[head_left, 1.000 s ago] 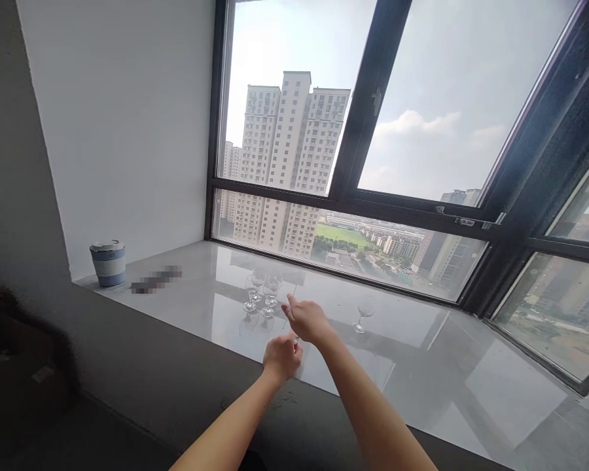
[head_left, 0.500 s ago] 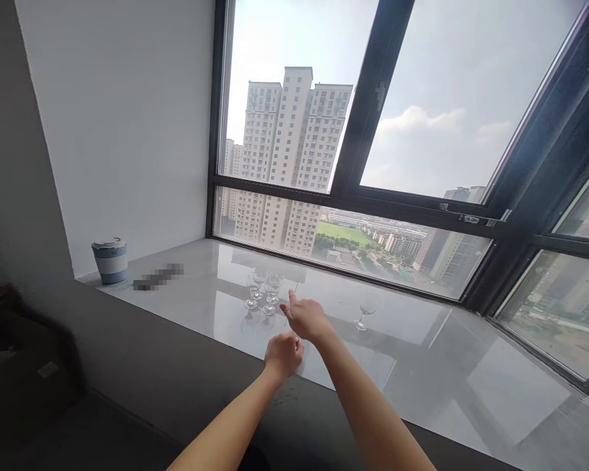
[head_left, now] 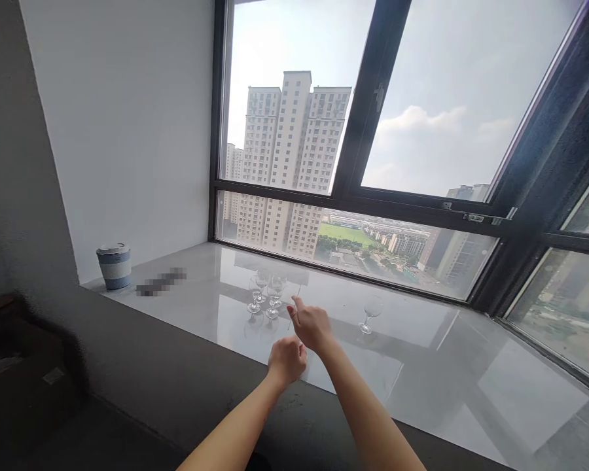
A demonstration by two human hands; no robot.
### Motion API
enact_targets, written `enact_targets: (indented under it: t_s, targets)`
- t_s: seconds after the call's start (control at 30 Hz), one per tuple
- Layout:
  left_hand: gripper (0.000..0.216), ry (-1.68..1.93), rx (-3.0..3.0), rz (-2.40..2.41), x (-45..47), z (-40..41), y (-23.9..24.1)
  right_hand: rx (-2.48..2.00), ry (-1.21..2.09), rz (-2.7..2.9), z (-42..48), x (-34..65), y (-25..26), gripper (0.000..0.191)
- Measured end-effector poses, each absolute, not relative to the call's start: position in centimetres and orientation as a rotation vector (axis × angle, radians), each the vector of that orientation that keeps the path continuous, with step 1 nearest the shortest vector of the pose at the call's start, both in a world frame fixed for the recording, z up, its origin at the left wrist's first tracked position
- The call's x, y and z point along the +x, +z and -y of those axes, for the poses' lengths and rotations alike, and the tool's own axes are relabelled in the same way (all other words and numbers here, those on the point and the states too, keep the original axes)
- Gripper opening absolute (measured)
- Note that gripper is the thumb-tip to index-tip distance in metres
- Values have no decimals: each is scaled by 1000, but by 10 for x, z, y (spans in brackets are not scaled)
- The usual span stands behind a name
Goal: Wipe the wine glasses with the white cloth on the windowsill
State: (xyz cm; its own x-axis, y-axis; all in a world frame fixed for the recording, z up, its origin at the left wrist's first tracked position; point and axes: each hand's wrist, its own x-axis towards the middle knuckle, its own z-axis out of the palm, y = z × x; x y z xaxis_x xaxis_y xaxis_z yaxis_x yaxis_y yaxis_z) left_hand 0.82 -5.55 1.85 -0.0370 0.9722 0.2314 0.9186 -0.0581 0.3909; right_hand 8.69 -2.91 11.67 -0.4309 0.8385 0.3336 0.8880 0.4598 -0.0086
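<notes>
My left hand (head_left: 287, 360) is closed in a fist at the front edge of the window sill (head_left: 191, 314). What it grips, if anything, is hidden. Just above and to the right, my right hand (head_left: 313, 326) has its fingers curled, one fingertip pointing up. A thin faint line shows beside those fingers, too fine to name. Left of my hands, several clear stemmed glasses (head_left: 273, 297) stand upright, close together. Another stemmed glass (head_left: 368, 316) stands by itself to the right of my right hand.
A blue and white lidded cup (head_left: 115, 267) stands at the sill's left end, beside a pixelated dark item (head_left: 160, 282). Behind the sill are dark-framed windows (head_left: 343, 190). A pale wall (head_left: 127, 131) rises on the left.
The whole view has shifted slightly, so the sill, glasses and cup appear a little lower and further right. Both hands keep nearly the same pose, close together.
</notes>
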Motion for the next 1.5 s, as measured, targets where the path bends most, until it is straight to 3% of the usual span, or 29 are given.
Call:
enact_targets:
  t_s: [0.27,0.57,0.8,0.93,1.1,1.27,1.5]
  targets:
    - [28,750,2132,-1996,6,53,14,-1351,-222,2193,21,90,98,56]
    - [27,841,2100,-1963,3,52,13,-1019,276,1601,21,85,99,52]
    - [29,1346,1761,-1811,-2,39,5,-1222,113,1289,2,113,105,54]
    - [29,1546,1605,-1626,-6,32,4,-1479,190,1473,2,111,60,58]
    - [29,1605,1533,-1710,-11,27,5,-1490,241,1547,13,89,27,62]
    - [34,1609,1428,-1756,-14,25,4,-1438,233,1725,31,89,44,59]
    - [26,1491,1546,-1825,-12,25,2,-1137,-241,2032,95,127,99,36]
